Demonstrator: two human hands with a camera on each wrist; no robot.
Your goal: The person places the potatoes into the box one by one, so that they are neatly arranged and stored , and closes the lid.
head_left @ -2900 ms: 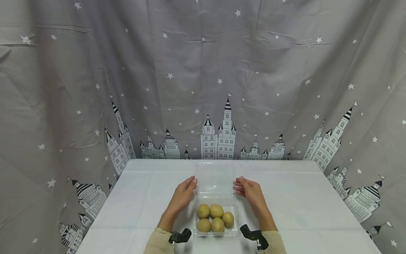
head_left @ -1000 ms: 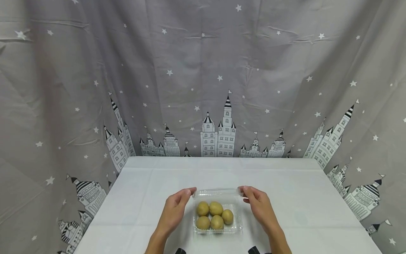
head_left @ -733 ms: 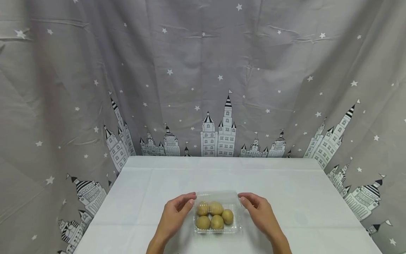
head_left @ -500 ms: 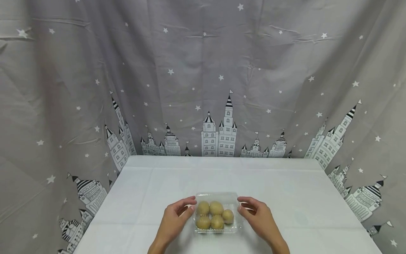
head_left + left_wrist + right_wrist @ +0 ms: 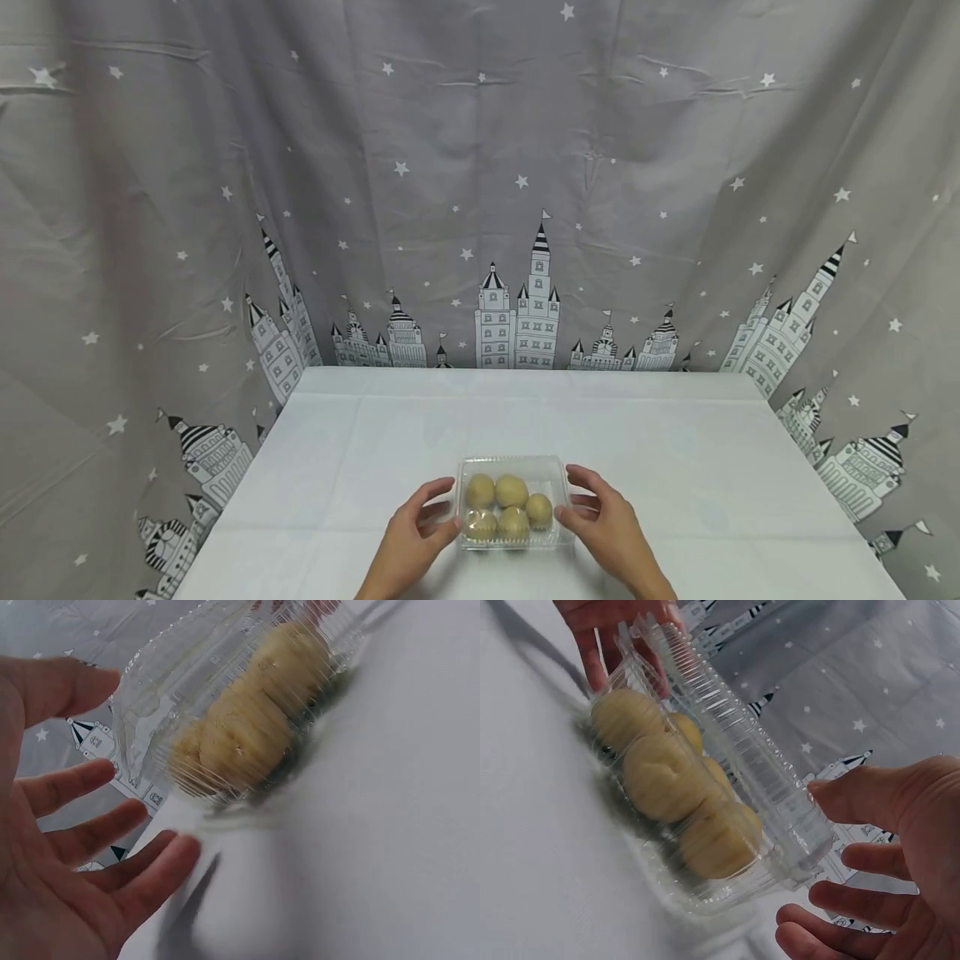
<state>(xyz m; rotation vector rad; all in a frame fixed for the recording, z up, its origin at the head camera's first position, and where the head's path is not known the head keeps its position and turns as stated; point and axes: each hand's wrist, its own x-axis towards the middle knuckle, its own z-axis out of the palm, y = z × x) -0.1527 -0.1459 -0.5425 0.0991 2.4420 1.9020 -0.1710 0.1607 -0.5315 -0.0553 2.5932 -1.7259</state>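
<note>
A clear plastic clamshell box [image 5: 558,542] stands near the front of the table, with several yellow potatoes [image 5: 664,776] inside. Its ridged lid [image 5: 742,735] is folded down over them. At the box's left side is my left hand [image 5: 412,533], fingers spread and loosely bent; the left wrist view has its thumb tip right at the lid's edge. On the opposite side, my right hand [image 5: 607,529] has its thumb tip at the lid's corner, the other fingers beside the box wall. Neither hand is curled round the box.
A white cloth covers the table [image 5: 360,450], whose back edge meets a grey curtain [image 5: 480,167] printed with stars and castles. The curtain also runs along both sides of the table.
The lid has swung from standing open at the back, forward and down over the potatoes. Both hands have come toward the front with it, along the box's sides.
</note>
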